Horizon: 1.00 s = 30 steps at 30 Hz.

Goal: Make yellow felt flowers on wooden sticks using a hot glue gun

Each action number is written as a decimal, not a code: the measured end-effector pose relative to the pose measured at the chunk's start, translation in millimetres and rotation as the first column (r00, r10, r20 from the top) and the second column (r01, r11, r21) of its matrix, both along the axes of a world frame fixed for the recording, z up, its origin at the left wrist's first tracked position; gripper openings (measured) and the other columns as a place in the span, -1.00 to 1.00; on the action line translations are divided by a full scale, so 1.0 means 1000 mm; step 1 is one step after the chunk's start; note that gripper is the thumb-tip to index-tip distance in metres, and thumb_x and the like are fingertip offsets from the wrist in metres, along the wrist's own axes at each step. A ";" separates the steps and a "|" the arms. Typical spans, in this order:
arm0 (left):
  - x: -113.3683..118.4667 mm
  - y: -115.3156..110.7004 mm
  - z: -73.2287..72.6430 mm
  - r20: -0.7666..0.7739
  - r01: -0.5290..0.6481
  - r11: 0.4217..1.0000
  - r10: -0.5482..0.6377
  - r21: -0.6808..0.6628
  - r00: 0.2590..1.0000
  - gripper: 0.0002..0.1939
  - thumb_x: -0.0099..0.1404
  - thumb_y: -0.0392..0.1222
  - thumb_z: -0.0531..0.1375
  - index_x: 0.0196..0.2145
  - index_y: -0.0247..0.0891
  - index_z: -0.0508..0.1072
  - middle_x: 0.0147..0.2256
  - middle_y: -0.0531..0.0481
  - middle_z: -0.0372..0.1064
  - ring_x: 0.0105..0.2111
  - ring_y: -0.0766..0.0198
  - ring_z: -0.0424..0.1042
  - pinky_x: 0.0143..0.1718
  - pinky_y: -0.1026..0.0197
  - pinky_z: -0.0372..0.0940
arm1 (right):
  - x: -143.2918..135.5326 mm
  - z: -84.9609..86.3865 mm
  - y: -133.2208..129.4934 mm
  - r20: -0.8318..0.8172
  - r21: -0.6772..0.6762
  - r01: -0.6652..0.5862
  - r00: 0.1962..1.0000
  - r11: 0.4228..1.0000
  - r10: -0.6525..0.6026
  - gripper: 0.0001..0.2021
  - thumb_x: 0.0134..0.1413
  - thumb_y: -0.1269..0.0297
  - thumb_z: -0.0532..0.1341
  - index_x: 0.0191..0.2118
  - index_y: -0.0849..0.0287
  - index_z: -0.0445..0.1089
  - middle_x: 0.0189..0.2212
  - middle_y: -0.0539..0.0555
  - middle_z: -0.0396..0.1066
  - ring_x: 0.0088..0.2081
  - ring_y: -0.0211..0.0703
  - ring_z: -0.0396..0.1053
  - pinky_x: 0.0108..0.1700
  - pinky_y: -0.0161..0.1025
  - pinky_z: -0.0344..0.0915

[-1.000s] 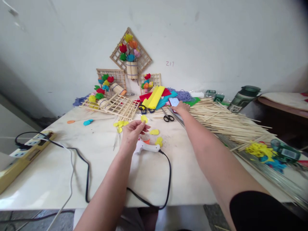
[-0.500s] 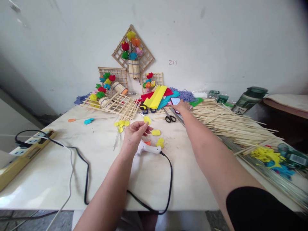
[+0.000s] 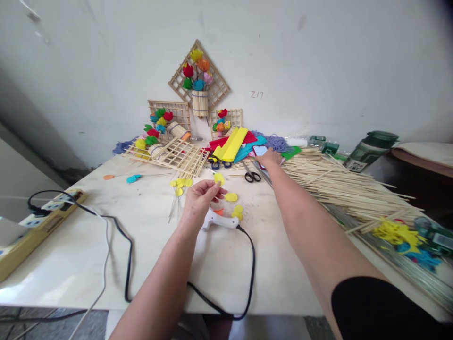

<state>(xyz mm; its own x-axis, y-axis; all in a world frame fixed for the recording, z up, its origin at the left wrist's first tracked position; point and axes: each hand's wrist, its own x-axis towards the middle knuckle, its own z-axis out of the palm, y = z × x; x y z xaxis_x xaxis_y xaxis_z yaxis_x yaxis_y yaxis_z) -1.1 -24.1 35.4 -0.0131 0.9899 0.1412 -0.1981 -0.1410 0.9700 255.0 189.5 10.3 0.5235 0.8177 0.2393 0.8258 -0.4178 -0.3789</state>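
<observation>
My left hand (image 3: 203, 196) is closed in a pinch on a yellow paper petal (image 3: 219, 178), held above the table. Under that hand lies a white glue gun (image 3: 222, 220), its front part hidden by my fingers. Loose yellow petals (image 3: 231, 197) lie just right of the hand, and a bunch of yellow petals on thin stems (image 3: 181, 183) lies to its left. Reaching far forward, my right hand (image 3: 272, 158) has a finger stretched onto the lit screen of a phone (image 3: 260, 152); its other fingers are partly hidden. Black-handled scissors (image 3: 252, 176) lie close to the phone.
Stick lattices with paper flowers (image 3: 200, 85) stand at the wall. Folded crepe paper (image 3: 231, 144) lies at the back. Many thin wooden sticks (image 3: 329, 177) and a dark green bottle (image 3: 371, 150) are on the right. A power strip (image 3: 46, 217) and cables lie left.
The whole view has shifted slightly, so everything appears a little further right and lower. Both hands keep nearly the same positions, the left still pinching the petal and the right at the phone.
</observation>
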 end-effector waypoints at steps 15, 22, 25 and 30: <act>-0.003 0.000 -0.001 -0.015 -0.017 1.000 0.017 0.011 1.000 -0.67 -0.02 0.04 0.35 -0.48 -0.30 0.47 -0.47 -0.09 0.51 -0.53 0.32 0.40 -0.48 0.29 0.23 | 0.007 0.011 -0.017 0.081 0.003 -0.063 0.995 0.998 0.063 -0.33 0.00 -0.11 0.17 0.08 0.38 0.30 0.07 0.42 0.31 0.12 0.25 0.22 0.11 0.04 0.10; -0.004 0.003 -0.005 -0.017 -0.013 0.999 0.013 0.042 1.000 -0.67 0.01 0.05 0.32 -0.45 -0.30 0.44 -0.43 -0.11 0.52 -0.50 0.31 0.42 -0.47 0.28 0.23 | 0.020 0.031 -0.051 0.141 -0.129 -0.190 0.968 0.973 0.208 -0.71 0.14 0.27 0.10 -0.11 0.21 0.48 -0.09 0.27 0.47 -0.03 0.06 0.39 -0.03 -0.10 0.25; -0.003 0.005 -0.007 -0.007 0.000 0.999 0.000 0.041 1.000 -0.66 0.00 0.05 0.32 -0.45 -0.30 0.43 -0.44 -0.10 0.52 -0.51 0.32 0.42 -0.49 0.30 0.22 | 0.023 0.033 -0.068 0.135 -0.243 -0.218 0.957 0.945 0.256 -0.75 0.02 0.39 0.18 -0.17 0.24 0.50 -0.17 0.25 0.50 -0.09 0.05 0.43 -0.13 -0.17 0.30; -0.002 0.006 -0.009 -0.016 0.008 0.999 -0.007 0.037 1.000 -0.66 -0.03 0.03 0.33 -0.47 -0.31 0.42 -0.47 -0.09 0.50 -0.53 0.33 0.40 -0.50 0.30 0.21 | 0.019 0.025 -0.089 0.197 -0.495 -0.221 0.913 0.840 0.356 -0.68 -0.07 0.40 0.21 -0.13 0.27 0.50 -0.13 0.30 0.49 -0.05 0.12 0.43 -0.08 -0.11 0.32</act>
